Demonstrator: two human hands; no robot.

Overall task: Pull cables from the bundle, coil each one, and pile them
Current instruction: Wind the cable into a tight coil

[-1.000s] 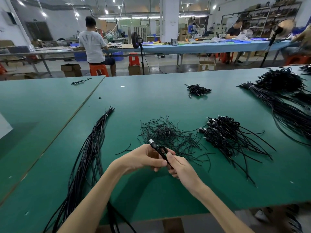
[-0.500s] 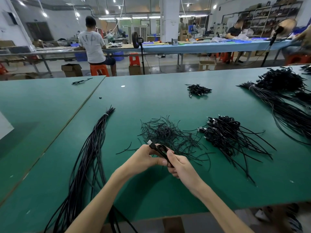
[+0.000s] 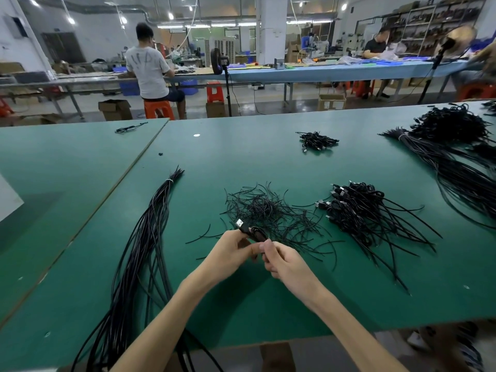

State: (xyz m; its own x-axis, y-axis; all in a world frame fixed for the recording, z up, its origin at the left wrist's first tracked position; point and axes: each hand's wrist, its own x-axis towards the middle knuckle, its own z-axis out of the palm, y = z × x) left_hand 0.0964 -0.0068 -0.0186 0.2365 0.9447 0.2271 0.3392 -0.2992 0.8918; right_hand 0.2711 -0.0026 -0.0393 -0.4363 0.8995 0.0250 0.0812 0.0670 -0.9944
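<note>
Above the green table [image 3: 268,162], my left hand [image 3: 232,248] and my right hand [image 3: 281,261] meet over a small coiled black cable [image 3: 253,232]. Both hands hold it, and its USB plug sticks out up and to the left. A long bundle of black cables [image 3: 145,237], tied with a white band near its far end, lies to my left and hangs over the table's near edge. To the right lies a pile of coiled cables [image 3: 359,208] with long loose tails. Just beyond my hands is a heap of short thin black ties [image 3: 271,210].
A smaller heap of coiled cables [image 3: 316,140] sits farther back. Another large bundle and tangle [image 3: 456,157] fills the table's right side. One stray cable [image 3: 128,128] lies on the left table. People work at benches behind.
My hands have stayed in place, with only small finger movements around the coiled cable. The piles on the table have not moved.
</note>
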